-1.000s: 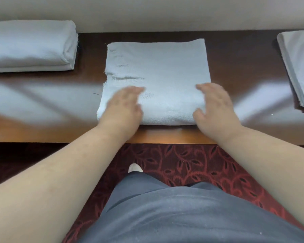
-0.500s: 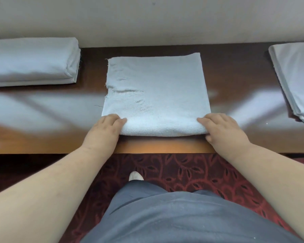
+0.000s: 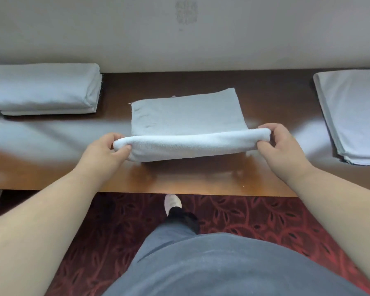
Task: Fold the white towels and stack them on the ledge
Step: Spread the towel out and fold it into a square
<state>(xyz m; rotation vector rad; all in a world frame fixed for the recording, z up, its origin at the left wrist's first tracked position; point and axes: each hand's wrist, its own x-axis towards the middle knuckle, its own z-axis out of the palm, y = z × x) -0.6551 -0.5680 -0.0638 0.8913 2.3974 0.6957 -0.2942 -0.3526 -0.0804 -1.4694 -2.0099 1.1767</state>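
Observation:
A folded white towel [image 3: 186, 116] lies in the middle of the dark wooden ledge [image 3: 265, 99]. Its near folded edge is lifted off the wood, while the far part still rests on the ledge. My left hand [image 3: 104, 151] pinches the near left corner of the towel. My right hand [image 3: 281, 144] pinches the near right corner, thumb under and fingers over. A stack of folded white towels [image 3: 43, 88] sits at the ledge's far left.
A flat pile of white cloths [image 3: 355, 112] lies at the right end of the ledge. A plain wall [image 3: 179, 39] runs behind the ledge. Below the front edge is red patterned carpet [image 3: 244, 218], my foot [image 3: 173, 202] and grey trousers.
Both hands went from resting flat on the towel to taking hold of its near corners, then lifted the near edge up off the ledge.

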